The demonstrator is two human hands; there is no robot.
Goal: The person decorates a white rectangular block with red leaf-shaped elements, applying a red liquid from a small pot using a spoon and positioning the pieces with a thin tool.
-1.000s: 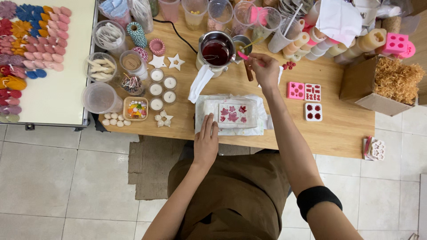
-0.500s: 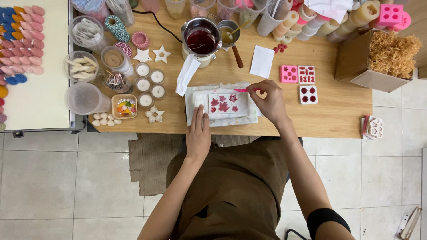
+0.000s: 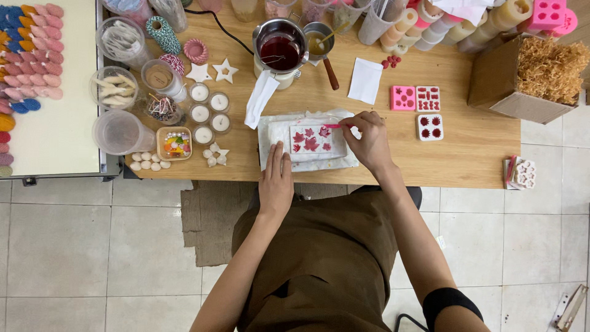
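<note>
Head view, looking straight down: the right hand [image 3: 369, 140] pinches a thin pink dropper [image 3: 335, 126], tip aimed over the white leaf mould [image 3: 312, 141] lying on a white cloth [image 3: 268, 150] at table centre. Red wax already fills the leaf cavities. The left hand [image 3: 276, 181] lies flat with fingers together at the mould's 7 o'clock, pressing the cloth edge and holding nothing. A melting pot of dark red wax [image 3: 280, 52] sits at the mould's 12 o'clock, a small saucepan [image 3: 319, 35] beside it. Pink moulds [image 3: 415, 98] and a small white mould [image 3: 429, 127] lie at 3 o'clock, tealight cups [image 3: 204, 112] at 9 o'clock. Risks, judged: a shaky pinch may drip wax outside a cavity onto the mould face or cloth; overfilling would let neighbouring leaves bleed together; if the flat hand slips, the cloth could slide and tilt the still-liquid wax; slow work may let wax harden in the dropper.
</note>
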